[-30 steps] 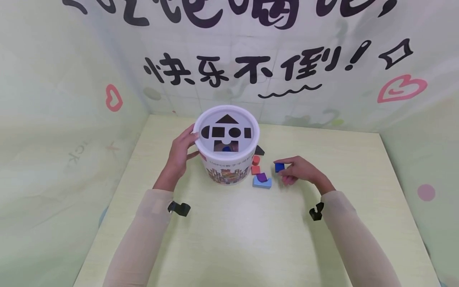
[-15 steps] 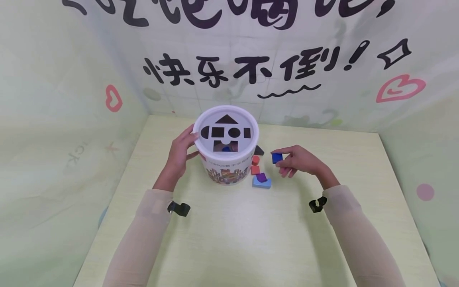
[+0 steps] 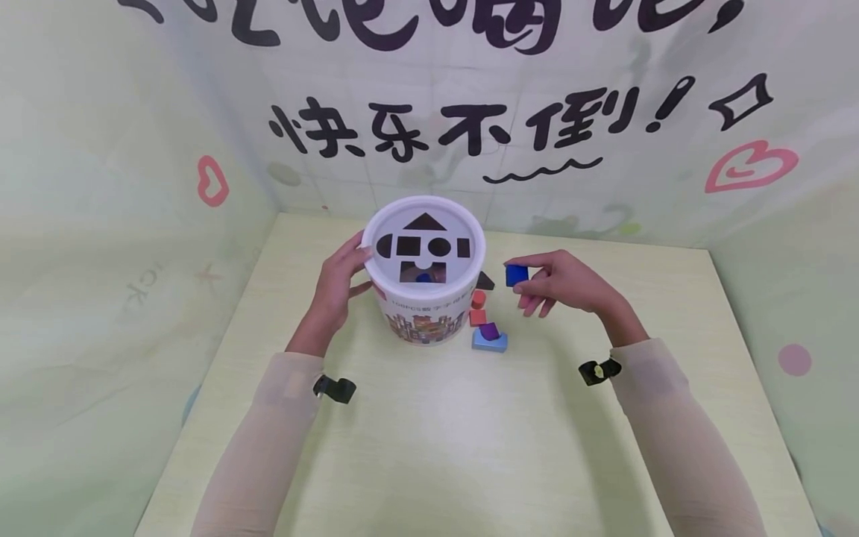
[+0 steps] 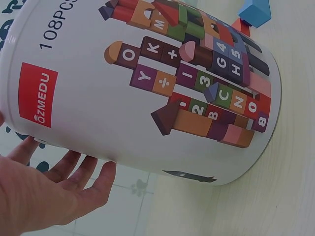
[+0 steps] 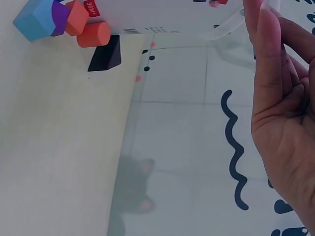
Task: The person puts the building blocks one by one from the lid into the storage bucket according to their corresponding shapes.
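My left hand (image 3: 335, 287) holds the left side of a white lidded bucket (image 3: 396, 298), bent fingers (image 4: 101, 189) against its wall. Shape-cut openings pierce the lid (image 3: 452, 272); something blue shows through the notched one nearest me. Right of the bucket, my right hand (image 3: 567, 282) pinches a blue block (image 3: 517, 276) between thumb and fingers, raised over the table. In the right wrist view, the right hand (image 5: 285, 93) hides that block.
Beside the bucket's right wall lie a dark wedge block (image 3: 485, 282), a red cylinder (image 3: 478, 299), a red block (image 3: 477, 318), a purple block (image 3: 489, 331) and a light-blue notched block (image 3: 490, 343). The pale table (image 3: 443, 447) meets a printed backdrop (image 3: 570, 209) behind.
My right hand has moved away from me and slightly left with the blue block, lifting it. My left hand and the bucket have stayed in place.
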`<action>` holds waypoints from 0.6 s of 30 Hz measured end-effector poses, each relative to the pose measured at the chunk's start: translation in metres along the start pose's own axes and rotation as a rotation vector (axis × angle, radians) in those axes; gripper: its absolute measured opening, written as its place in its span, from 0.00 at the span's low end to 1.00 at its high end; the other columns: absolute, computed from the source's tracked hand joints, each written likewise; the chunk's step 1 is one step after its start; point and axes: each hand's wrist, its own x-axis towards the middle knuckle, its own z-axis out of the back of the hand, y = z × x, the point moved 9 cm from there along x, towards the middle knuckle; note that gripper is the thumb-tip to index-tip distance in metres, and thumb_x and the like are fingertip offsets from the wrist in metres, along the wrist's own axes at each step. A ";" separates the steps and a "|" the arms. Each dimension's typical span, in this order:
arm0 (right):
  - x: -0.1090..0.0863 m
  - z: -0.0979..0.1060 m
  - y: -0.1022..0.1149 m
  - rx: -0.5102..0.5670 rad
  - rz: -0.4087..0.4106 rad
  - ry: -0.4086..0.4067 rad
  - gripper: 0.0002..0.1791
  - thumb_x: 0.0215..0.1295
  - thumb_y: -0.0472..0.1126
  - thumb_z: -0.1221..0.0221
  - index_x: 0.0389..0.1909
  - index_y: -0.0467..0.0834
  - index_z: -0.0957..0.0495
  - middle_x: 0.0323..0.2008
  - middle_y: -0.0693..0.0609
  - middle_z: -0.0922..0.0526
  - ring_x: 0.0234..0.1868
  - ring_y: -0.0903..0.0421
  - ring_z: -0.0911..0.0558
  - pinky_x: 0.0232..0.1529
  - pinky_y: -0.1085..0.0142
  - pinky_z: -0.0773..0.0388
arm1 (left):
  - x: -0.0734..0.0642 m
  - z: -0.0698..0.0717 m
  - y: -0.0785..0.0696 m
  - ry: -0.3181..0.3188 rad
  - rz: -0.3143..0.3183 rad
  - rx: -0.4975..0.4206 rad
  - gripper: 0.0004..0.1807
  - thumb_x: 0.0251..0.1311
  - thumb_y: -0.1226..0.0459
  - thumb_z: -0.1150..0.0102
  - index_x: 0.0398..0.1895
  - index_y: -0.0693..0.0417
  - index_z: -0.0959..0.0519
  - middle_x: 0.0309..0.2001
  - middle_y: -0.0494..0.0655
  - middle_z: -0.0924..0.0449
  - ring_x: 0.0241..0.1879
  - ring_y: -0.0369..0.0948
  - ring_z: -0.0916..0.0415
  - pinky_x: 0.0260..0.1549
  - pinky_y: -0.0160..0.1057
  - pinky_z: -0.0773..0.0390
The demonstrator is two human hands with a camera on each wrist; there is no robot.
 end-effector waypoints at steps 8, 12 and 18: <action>0.005 0.002 0.032 -0.021 0.063 -0.014 0.28 0.65 0.46 0.38 0.66 0.46 0.29 0.30 0.43 0.13 0.32 0.43 0.13 0.32 0.54 0.14 | -0.001 -0.001 -0.001 0.003 0.005 0.008 0.28 0.68 0.55 0.52 0.72 0.41 0.35 0.68 0.50 0.32 0.64 0.48 0.33 0.59 0.59 0.28; 0.011 -0.003 0.044 -0.014 0.089 -0.010 0.27 0.65 0.46 0.37 0.65 0.48 0.27 0.30 0.42 0.13 0.30 0.46 0.13 0.32 0.54 0.14 | -0.002 0.000 -0.001 0.002 0.002 0.011 0.28 0.68 0.55 0.53 0.72 0.42 0.35 0.69 0.53 0.34 0.65 0.49 0.34 0.60 0.59 0.29; 0.019 -0.011 0.053 -0.007 0.088 0.005 0.26 0.65 0.43 0.37 0.64 0.46 0.27 0.28 0.42 0.13 0.30 0.44 0.13 0.32 0.53 0.14 | 0.001 0.000 0.000 0.007 -0.002 0.001 0.28 0.68 0.55 0.52 0.72 0.41 0.35 0.69 0.49 0.32 0.64 0.48 0.32 0.59 0.59 0.28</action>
